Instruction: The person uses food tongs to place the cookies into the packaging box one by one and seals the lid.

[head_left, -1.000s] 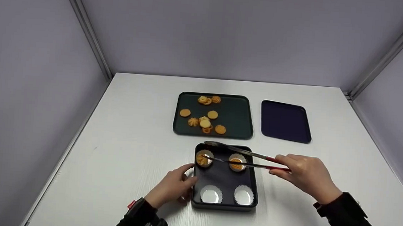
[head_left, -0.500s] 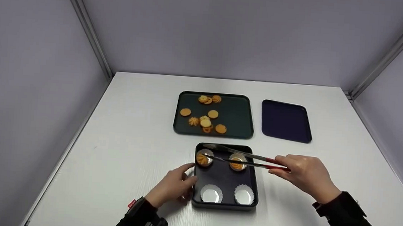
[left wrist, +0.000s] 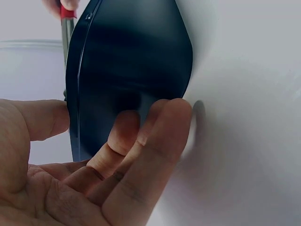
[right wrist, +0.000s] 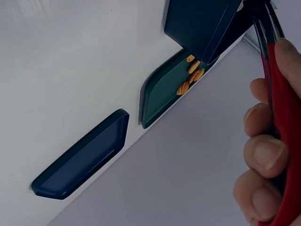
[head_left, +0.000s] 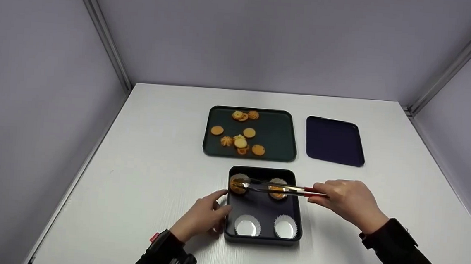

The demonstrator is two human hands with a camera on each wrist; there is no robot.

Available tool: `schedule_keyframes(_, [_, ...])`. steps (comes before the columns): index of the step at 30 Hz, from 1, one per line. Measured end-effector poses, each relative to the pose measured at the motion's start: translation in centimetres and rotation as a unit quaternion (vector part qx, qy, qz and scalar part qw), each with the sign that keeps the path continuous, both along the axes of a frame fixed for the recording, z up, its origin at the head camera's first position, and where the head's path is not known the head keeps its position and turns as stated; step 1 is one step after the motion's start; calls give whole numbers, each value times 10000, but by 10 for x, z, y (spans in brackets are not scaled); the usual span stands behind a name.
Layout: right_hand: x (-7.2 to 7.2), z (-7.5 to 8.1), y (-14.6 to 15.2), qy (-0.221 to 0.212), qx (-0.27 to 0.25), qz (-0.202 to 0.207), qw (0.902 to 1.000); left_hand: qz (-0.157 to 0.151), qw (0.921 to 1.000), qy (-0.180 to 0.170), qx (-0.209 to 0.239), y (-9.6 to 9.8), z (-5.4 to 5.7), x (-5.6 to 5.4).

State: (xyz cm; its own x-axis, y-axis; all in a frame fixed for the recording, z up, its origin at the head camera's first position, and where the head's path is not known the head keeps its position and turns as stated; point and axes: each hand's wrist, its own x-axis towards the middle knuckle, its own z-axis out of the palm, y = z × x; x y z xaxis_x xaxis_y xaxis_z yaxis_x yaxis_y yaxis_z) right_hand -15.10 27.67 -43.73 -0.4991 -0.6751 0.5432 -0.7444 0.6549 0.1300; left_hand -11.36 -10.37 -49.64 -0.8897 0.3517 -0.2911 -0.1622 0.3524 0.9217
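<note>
Cookie (head_left: 237, 188) sits in a paper cup (head_left: 239, 176) inside the black pan (head_left: 261, 210), lower centre of frame, straight left of my right hand (head_left: 349, 200), which grips tongs (head_left: 293, 188) running almost level toward it. I cannot tell whether their tips pinch. My left hand (head_left: 205, 214), nearer, touches the pan, fingers loosely spread.

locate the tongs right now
In the head view, the tongs, held by the right hand, reach over the dark pan, tips at the cookie in its far-left paper cup.

Left hand (head_left: 201, 217): fingers loosely extended; right hand (head_left: 346, 201): fingers curled.
</note>
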Motion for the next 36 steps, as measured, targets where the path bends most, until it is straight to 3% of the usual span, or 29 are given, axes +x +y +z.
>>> schedule_keyframes(22, [2,16,-10,675,459,53,9966,-10,9999,142,-83,0,-2,-1])
schedule_keyframes(36, [-6,10,10,917,-188,-114,9955,-16,9998,109,-143,1,-3,-1])
